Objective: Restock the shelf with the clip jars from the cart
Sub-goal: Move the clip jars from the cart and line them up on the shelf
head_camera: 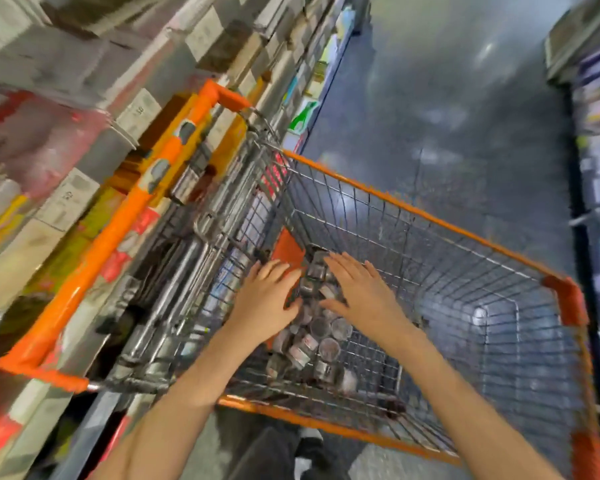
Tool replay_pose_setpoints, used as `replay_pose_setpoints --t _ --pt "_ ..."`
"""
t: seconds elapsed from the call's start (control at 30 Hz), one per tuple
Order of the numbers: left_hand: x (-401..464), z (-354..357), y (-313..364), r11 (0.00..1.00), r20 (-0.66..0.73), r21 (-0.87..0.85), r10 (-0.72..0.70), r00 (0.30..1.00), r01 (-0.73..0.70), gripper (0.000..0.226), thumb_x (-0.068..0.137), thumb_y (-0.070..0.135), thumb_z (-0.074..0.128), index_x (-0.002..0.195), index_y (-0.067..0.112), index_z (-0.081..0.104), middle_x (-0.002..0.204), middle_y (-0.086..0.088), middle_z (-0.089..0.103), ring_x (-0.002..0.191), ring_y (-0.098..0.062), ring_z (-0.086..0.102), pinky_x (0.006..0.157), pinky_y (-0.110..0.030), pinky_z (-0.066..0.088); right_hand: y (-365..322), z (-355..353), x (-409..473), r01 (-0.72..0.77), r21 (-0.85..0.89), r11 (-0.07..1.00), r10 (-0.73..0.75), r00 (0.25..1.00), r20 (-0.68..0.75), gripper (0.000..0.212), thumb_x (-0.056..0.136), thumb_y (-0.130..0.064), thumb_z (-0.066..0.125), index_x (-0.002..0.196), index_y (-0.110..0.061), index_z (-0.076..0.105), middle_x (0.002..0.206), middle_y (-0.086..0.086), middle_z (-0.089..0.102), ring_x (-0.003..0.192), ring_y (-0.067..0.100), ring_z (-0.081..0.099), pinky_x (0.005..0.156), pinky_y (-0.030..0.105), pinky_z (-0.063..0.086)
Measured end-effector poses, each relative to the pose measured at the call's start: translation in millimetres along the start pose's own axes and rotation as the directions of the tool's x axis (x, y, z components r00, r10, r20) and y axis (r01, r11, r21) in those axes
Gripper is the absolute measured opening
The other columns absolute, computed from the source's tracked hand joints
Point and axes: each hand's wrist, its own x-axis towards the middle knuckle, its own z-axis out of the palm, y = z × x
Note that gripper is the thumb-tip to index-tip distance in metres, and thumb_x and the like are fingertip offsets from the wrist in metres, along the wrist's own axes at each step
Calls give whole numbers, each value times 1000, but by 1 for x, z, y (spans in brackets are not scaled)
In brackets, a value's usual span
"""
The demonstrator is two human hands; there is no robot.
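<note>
A pile of several small clear clip jars (pixel 321 336) lies in the near left corner of the wire shopping cart (pixel 412 211), which has an orange rim. Both my arms reach down into the basket. My left hand (pixel 265 301) hovers over the left side of the pile with fingers straight and spread. My right hand (pixel 359 294) is just right of the pile, fingers straight, palm down. Neither hand holds a jar. The shelf (pixel 94 140) runs along the left, blurred by head motion.
The cart's orange handle (pixel 118 223) lies against the shelf on the left. The dark glossy aisle floor (pixel 447 98) stretches ahead. Another shelf unit (pixel 599 109) lines the right edge. My shoe (pixel 307 441) shows below the cart.
</note>
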Motion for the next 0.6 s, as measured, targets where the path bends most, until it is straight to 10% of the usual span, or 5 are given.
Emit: replay_pose_setpoints --t 0.6 --pt "91 164 -14 998 426 -55 32 904 -9 62 88 35 55 144 23 33 145 -1 37 136 -21 27 113 -38 18 94 168 49 -215 224 951 158 956 247 73 92 -39 53 150 -12 16 154 7 23 139 26 26 109 43 28"
